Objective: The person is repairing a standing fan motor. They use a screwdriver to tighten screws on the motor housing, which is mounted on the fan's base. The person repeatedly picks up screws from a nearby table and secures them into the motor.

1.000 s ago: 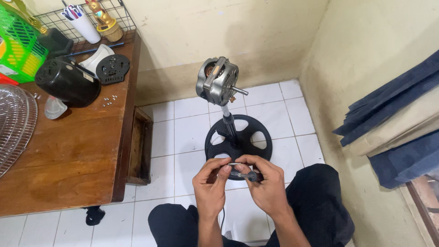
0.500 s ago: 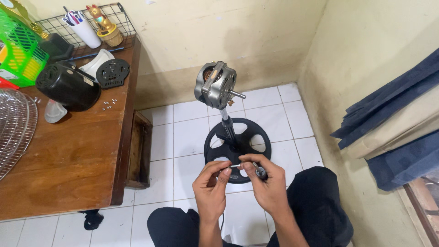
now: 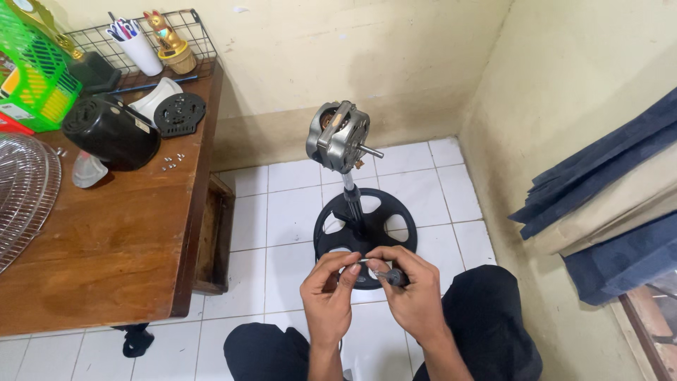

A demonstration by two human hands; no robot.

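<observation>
White tiles (image 3: 289, 212) under hands (image 3: 367, 293) pinching screwdriver (image 3: 384, 271).

What the left hand (image 3: 330, 295) pinches at its fingertips is too small to make out, and the right hand (image 3: 412, 293) covers most of the dark-handled tool (image 3: 386, 274), leaving only a thin shaft and a bit of handle showing. Both hands hide the near rim of the black fan base (image 3: 367, 233). The wire fan guard (image 3: 25, 194) and green basket (image 3: 32, 74) run off the left edge. The small screws (image 3: 171, 163) on the tabletop (image 3: 120, 247) are too tiny to count.
</observation>
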